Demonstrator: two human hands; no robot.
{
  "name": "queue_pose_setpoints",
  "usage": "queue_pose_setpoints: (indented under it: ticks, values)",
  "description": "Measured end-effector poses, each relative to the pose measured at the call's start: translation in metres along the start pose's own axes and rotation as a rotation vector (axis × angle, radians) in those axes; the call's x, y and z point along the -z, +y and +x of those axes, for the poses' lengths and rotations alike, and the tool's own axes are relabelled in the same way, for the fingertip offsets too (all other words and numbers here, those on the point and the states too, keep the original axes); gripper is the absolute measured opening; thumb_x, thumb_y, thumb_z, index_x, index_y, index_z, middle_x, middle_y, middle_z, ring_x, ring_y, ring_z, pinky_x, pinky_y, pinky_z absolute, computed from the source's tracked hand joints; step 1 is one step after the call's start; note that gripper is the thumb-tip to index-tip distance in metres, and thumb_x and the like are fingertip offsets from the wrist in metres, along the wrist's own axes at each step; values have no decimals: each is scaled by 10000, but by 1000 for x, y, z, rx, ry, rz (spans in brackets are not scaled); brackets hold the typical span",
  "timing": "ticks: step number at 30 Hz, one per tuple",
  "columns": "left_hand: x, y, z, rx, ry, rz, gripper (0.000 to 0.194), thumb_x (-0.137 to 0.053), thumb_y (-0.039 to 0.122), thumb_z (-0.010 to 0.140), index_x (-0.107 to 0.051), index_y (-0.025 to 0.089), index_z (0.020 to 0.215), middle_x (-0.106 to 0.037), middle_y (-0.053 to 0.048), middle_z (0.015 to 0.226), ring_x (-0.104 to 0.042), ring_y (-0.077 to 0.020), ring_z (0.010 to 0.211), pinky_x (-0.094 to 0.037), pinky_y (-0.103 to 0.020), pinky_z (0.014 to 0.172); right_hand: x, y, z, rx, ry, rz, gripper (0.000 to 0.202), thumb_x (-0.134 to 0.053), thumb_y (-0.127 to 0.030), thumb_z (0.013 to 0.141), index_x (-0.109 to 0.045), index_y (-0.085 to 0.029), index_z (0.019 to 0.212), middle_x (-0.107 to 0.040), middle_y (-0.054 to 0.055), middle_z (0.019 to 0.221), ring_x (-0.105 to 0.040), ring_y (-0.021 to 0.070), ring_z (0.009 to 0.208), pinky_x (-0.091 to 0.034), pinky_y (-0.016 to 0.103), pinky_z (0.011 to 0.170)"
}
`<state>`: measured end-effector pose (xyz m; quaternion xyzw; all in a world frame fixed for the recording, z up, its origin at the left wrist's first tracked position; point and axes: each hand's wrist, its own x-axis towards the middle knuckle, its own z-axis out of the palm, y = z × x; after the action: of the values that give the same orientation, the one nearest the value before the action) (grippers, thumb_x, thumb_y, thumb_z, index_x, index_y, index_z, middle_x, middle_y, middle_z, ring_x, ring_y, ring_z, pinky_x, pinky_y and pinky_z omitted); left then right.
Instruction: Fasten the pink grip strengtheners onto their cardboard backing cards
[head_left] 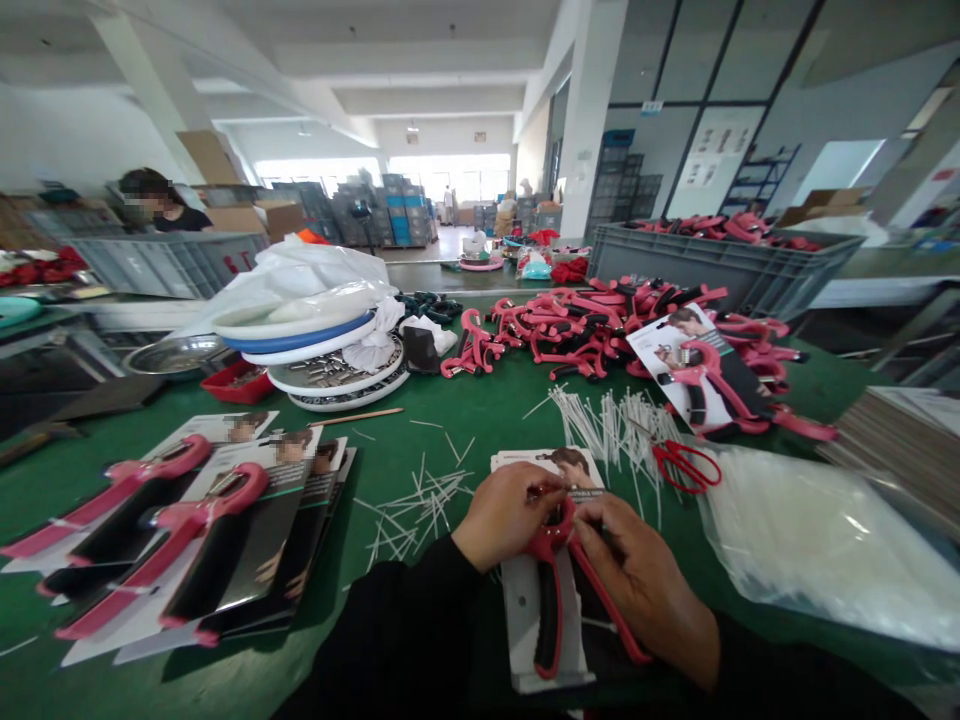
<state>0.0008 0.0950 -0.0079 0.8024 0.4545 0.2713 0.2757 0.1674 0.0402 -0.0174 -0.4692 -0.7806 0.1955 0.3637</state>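
A pink and black hand grip strengthener [550,610] lies on a printed backing card [523,625] in front of me, its handles towards me. At the top of the strengthener, my left hand [504,512] is closed, with thumb and fingers pinched on its curved pink end. My right hand [649,570] closes on its right arm near the spring, fingertips bent inward. Whether a thin cable tie is between my fingertips is hidden. A white tie crosses the lower right handle. Loose white cable ties [420,505] lie left of the card, with a thicker bunch [611,430] beyond it.
Carded strengtheners [195,530] are stacked at left. Red-handled scissors [686,467] and a clear bag of ties [832,540] lie right. Behind are a strengthener pile [592,325], stacked trays [300,335], a grey crate [697,265] and cards [900,440]. A co-worker [165,205] is far left.
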Motion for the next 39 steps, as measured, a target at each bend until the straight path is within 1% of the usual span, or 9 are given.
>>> queue_pose_setpoints:
  ticks: [3, 7, 13, 17, 24, 29, 35, 37, 39]
  values:
    - [-1, 2, -1, -36, 13, -10, 219, -504, 281, 867, -700, 231, 952, -721, -12, 925, -637, -170, 874, -468, -260, 805, -6, -1, 0, -40, 40, 1, 138, -383, -236, 905, -502, -185, 857, -535, 61, 852, -521, 190, 838, -423, 342, 778]
    - [-3, 1, -10, -101, 27, -23, 195, -524, 264, 866, -704, 222, 928, -720, -9, 929, -634, -155, 890, -460, -236, 818, -12, 0, -3, -75, 22, 34, 148, -422, -248, 891, -529, -183, 812, -523, 65, 862, -507, 199, 846, -417, 350, 770]
    - [-6, -1, -17, -161, 50, -18, 199, -518, 277, 872, -704, 249, 937, -708, -4, 977, -633, -143, 899, -463, -232, 822, -16, 2, -6, -179, 99, 159, 204, -453, -309, 883, -570, -188, 769, -517, 69, 915, -518, 192, 893, -426, 325, 806]
    - [-7, -1, -18, -173, 75, -27, 211, -506, 288, 879, -700, 255, 952, -708, -4, 965, -633, -133, 888, -466, -222, 809, -14, 0, -5, -198, 71, 157, 208, -464, -317, 871, -588, -188, 766, -527, 78, 953, -525, 199, 931, -420, 332, 840]
    - [-10, -2, -19, -165, 83, -41, 202, -524, 274, 868, -700, 265, 968, -703, -6, 989, -627, -140, 907, -465, -230, 832, -10, 0, 0, -230, 22, 169, 222, -470, -320, 862, -597, -190, 735, -564, 75, 938, -542, 200, 930, -421, 335, 864]
    - [-11, -4, -17, -154, 75, -62, 201, -532, 261, 864, -691, 279, 986, -701, -1, 998, -625, -138, 909, -467, -234, 827, -6, 1, 2, -234, -13, 192, 236, -472, -318, 856, -595, -192, 699, -581, 57, 876, -561, 193, 875, -443, 316, 818]
    - [-9, -1, -18, -130, 58, -104, 177, -560, 218, 838, -697, 214, 950, -710, -18, 954, -628, -154, 886, -461, -236, 814, -4, -1, 7, -256, -43, 147, 240, -477, -302, 835, -599, -184, 664, -589, 61, 853, -562, 199, 861, -440, 321, 806]
    - [-6, 1, -20, -116, 55, -123, 181, -563, 209, 831, -686, 205, 964, -712, -13, 943, -634, -147, 852, -467, -225, 784, -4, -1, 9, -256, -54, 122, 240, -478, -287, 829, -599, -180, 653, -587, 67, 854, -555, 204, 869, -431, 335, 819]
    - [-3, 1, -21, -107, 41, -138, 200, -562, 209, 826, -668, 202, 995, -712, -5, 921, -636, -130, 758, -479, -205, 691, -4, -1, 11, -253, -67, 105, 235, -480, -268, 822, -597, -176, 640, -586, 67, 832, -553, 208, 859, -431, 347, 813]
